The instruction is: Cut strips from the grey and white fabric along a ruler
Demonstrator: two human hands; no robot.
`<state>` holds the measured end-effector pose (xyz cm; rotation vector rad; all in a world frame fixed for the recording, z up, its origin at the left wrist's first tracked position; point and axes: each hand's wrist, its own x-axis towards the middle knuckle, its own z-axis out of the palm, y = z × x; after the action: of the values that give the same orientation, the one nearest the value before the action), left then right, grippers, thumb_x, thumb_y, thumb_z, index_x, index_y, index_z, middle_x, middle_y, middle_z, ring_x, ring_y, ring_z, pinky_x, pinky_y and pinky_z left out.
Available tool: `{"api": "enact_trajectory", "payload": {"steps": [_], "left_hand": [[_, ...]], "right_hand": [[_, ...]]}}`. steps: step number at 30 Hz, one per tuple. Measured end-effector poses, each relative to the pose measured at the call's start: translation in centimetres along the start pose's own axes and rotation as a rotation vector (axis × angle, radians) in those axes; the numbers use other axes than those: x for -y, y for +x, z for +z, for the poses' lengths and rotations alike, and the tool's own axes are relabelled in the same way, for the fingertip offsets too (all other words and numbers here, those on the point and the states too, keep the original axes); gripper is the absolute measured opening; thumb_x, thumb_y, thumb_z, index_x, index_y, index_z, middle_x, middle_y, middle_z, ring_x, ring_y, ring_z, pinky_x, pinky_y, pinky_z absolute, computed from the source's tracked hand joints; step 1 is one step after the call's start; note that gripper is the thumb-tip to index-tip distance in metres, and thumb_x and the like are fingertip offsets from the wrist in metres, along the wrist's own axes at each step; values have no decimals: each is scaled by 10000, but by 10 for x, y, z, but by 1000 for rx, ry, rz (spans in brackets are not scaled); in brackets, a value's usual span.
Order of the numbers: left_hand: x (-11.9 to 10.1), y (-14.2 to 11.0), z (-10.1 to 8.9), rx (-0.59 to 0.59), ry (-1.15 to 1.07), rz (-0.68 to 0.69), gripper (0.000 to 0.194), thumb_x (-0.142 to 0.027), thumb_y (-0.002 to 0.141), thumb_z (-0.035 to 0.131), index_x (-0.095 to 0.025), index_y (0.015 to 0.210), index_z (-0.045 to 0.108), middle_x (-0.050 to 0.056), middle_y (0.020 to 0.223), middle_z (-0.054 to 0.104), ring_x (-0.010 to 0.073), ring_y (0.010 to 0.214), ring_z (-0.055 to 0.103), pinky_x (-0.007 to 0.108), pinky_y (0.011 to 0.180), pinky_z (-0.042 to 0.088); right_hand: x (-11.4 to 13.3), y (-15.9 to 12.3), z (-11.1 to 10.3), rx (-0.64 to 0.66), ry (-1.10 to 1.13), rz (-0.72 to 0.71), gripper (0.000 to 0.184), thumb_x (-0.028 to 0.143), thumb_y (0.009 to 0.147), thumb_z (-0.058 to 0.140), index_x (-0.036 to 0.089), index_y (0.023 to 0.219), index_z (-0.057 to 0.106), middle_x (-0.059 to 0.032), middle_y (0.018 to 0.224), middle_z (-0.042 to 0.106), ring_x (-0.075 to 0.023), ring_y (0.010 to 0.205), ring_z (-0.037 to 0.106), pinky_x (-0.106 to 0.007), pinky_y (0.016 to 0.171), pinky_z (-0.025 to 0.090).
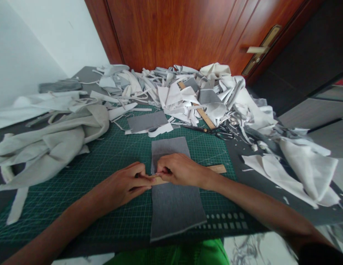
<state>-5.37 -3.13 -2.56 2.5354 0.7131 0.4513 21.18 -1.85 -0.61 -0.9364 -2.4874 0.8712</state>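
A long strip of grey fabric (175,209) lies lengthwise before me on a green cutting mat (113,217). A wooden ruler (218,169) crosses the strip, its right end showing beyond my right wrist. At the ruler's left end, by the fabric's left edge, my left hand (132,180) is closed, thumb and fingers pinching the ruler's tip. My right hand (175,168) rests over the ruler and fabric with curled fingers pinched together, close against the left fingertips. Whatever sits between the right fingertips is too small and hidden to make out.
Heaped white and grey fabric scraps (182,99) line the back, with a second wooden ruler (204,117) among them. Black scissors (215,131) lie in front of the heap. Bunched pale cloth (55,143) covers the left; white pieces (293,176) lie right. A wooden door (171,33) stands behind.
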Motion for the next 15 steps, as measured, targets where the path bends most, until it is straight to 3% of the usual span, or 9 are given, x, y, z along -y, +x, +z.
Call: {"api": "enact_trajectory", "payload": {"steps": [15], "left_hand": [[3, -2, 3, 9, -6, -47, 226, -268, 1078, 605, -246, 1058, 828, 32, 970, 641, 146, 845, 641, 239, 723, 491]], "right_hand": [[-1, -12, -18, 68, -77, 18, 95, 132, 928, 685, 185, 848, 679, -4, 844, 700, -146, 774, 580, -280, 688, 329]]}}
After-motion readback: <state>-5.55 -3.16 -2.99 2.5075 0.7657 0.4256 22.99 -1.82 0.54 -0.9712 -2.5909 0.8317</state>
